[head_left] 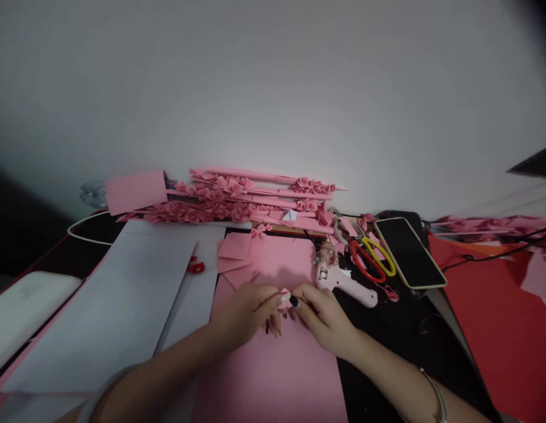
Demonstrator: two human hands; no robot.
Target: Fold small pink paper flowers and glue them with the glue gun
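Observation:
My left hand (250, 308) and my right hand (323, 314) meet over a large pink paper sheet (277, 370) on the table. Both pinch a small folded piece of pink paper (285, 292) between their fingertips. The fingers of each hand are curled and pressed together on it. A bracelet circles my right wrist. Small pink paper squares (235, 247) lie just beyond my left hand, and a pink glue gun (343, 281) rests right of my right hand.
Pink paper sticks covered with folded flowers (237, 200) lie along the wall. Red and yellow scissors (372, 258) and a phone (409, 251) sit at the right, red paper (488, 323) farther right. White sheets (123, 299) and a white box (21, 311) lie left.

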